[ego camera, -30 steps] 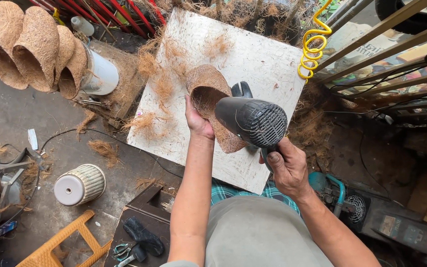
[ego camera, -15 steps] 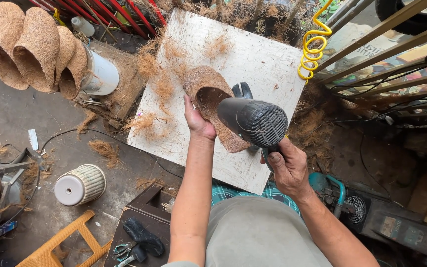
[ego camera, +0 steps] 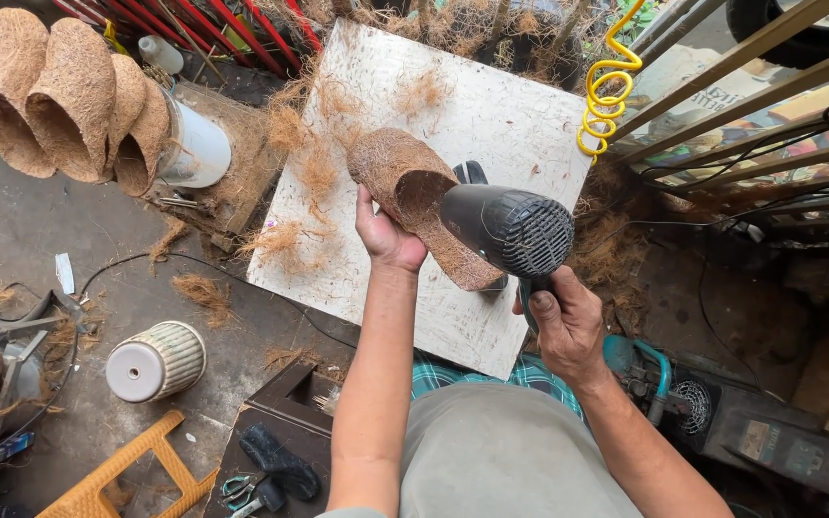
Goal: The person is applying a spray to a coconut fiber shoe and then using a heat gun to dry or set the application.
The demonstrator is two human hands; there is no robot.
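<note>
1. While the left hand point(ego camera: 390, 235) grips the rim of a brown coir-fibre pot point(ego camera: 413, 197) with fingers curled around its edge, the pot is held tilted above the white board point(ego camera: 501, 105), open mouth facing the person.
2. Right hand point(ego camera: 568, 326) is wrapped tight round the handle of a black hair dryer point(ego camera: 506, 228), nozzle aimed into or just at the pot's mouth; nozzle tip is hidden by the pot.
3. Risk, as judged: nozzle held this close to dry fibre could scorch or loosen it. Grip on one edge only could let the pot sag or slip onto the board.
4. Risk, as judged: loose fibre tufts point(ego camera: 314, 168) on the board could be blown about or drawn into the dryer's rear grille.
5. Surface: board is scuffed, littered with fibre, resting over a concrete floor point(ego camera: 21, 230).
6. Surroundings: a row of finished coir pots point(ego camera: 69, 101) upper left, a white ribbed pot point(ego camera: 155, 362) lying on the floor, a yellow coiled hose point(ego camera: 606, 91), a metal railing point(ego camera: 750, 86) to the right, a black cable point(ego camera: 146, 264) across the floor.
</note>
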